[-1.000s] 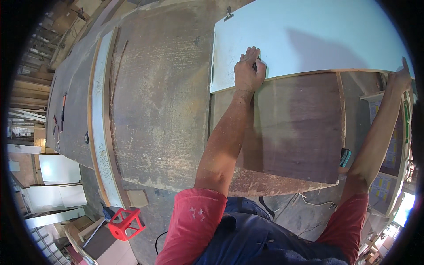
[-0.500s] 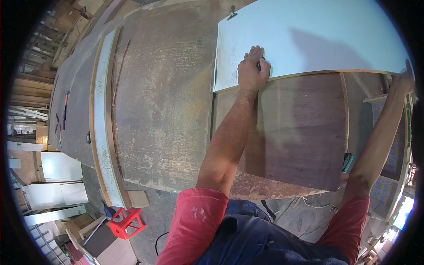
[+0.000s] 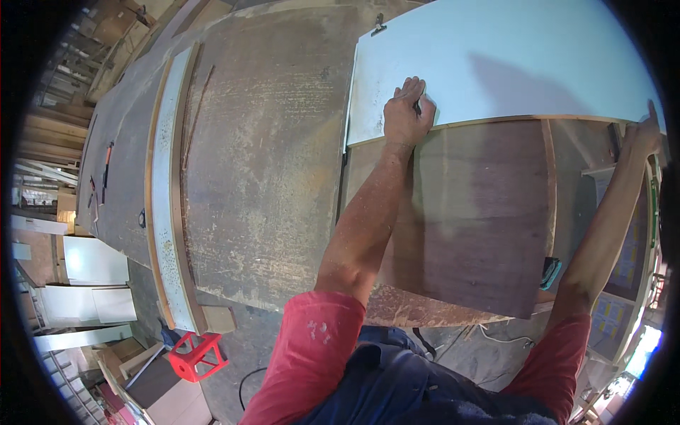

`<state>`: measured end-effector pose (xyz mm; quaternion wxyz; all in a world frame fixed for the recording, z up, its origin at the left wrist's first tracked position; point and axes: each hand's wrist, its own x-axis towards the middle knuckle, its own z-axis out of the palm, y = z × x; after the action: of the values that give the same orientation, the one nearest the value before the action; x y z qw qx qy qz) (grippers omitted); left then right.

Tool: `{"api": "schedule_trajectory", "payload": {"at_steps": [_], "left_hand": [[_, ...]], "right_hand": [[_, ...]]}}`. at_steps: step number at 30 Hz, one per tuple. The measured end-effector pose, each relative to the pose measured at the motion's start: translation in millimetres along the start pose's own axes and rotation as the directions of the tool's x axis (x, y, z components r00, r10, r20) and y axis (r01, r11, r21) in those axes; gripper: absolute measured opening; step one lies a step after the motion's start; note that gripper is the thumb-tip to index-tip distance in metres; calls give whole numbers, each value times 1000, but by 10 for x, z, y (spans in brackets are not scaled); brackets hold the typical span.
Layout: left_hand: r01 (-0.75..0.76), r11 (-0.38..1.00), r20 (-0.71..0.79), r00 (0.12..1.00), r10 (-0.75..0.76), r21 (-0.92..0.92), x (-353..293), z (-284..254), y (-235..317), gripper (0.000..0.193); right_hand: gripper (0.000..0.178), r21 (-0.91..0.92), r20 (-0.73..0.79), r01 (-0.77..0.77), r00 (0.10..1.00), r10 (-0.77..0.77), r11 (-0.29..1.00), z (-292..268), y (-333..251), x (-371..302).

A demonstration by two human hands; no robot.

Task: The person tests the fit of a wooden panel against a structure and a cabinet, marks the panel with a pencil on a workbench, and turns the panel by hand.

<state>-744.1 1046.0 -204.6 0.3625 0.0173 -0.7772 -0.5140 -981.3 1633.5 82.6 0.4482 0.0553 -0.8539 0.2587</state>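
Note:
A large white board with a thin wooden near edge lies at the far right, over a brown plywood sheet. My left hand rests on the board's near edge by its left corner. Its fingers are closed, with something small and dark between thumb and fingers that I cannot make out. At the far right, my right hand grips the same edge. One digit lies on top of the board, and the other fingers are mostly hidden. A black clip sits at the board's left edge.
A long white strip with wooden edges lies across the worn table, near a thin stick. Orange-and-black tools lie farther left. A red stool stands on the floor. A teal-and-black object sits by the plywood's right edge.
The view has shifted slightly. Both hands stay at the white board's near edge, with little movement against it.

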Motion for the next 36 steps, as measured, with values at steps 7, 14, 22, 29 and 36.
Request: {"api": "schedule_trajectory", "payload": {"at_steps": [7, 14, 22, 29, 36], "left_hand": [[77, 996, 145, 986, -82, 36, -438, -50, 786, 45], [-31, 998, 526, 849, 52, -49, -1393, -784, 2280, 53], [-27, 938, 378, 919, -113, 345, -2137, -1643, 2736, 57], [54, 959, 106, 991, -86, 278, -2080, -1969, 2866, 54], [603, 386, 212, 689, -693, -698, -1784, -1795, 3128, 43]], "right_hand": [[45, 237, -155, -40, 985, 79, 971, -903, -538, -608], [52, 575, 80, -406, 892, 445, 710, -2622, -1281, -1395], [44, 830, 50, -442, 668, 743, 341, -3231, -41, -1989], [44, 816, 94, -469, 685, 723, 339, -2907, 827, -3183], [51, 874, 339, -485, 609, 717, -1, -2536, 1124, -4306]]}}
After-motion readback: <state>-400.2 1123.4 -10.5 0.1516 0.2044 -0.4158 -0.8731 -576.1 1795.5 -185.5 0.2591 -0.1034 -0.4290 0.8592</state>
